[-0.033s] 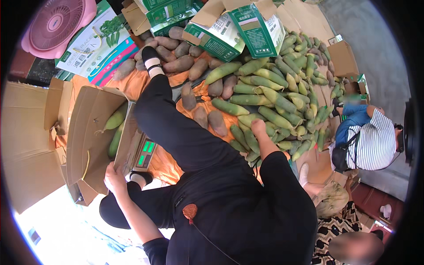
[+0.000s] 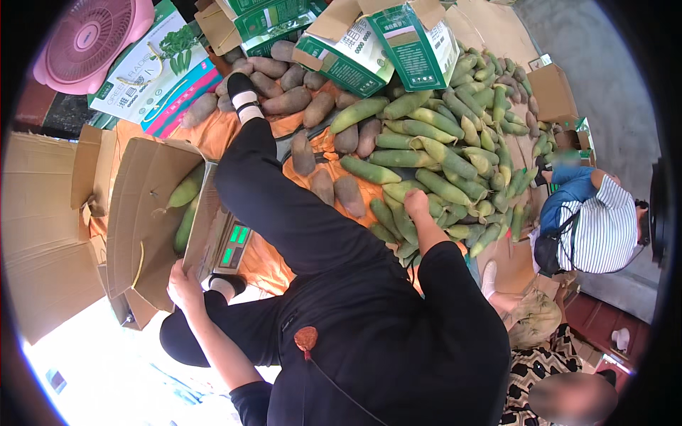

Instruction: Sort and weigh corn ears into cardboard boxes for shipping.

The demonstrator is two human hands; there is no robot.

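My left hand (image 2: 185, 285) is closed at the near edge of an open cardboard box (image 2: 135, 213). Inside that box lie green radishes (image 2: 186, 190). Beside it a scale shows a lit green display (image 2: 235, 244). My right hand (image 2: 417, 204) is closed at the end of a green radish (image 2: 398, 189), at the left side of a large heap of green radishes (image 2: 447, 167); its fingertips are partly hidden.
Reddish-brown roots (image 2: 290, 101) lie on an orange sheet (image 2: 266, 259) near my foot. Green-and-white cartons (image 2: 415, 50) stand at the back, and a pink fan (image 2: 91, 39) is at far left. A person in a striped shirt (image 2: 604, 227) and another person in patterned clothing (image 2: 536, 369) are at right.
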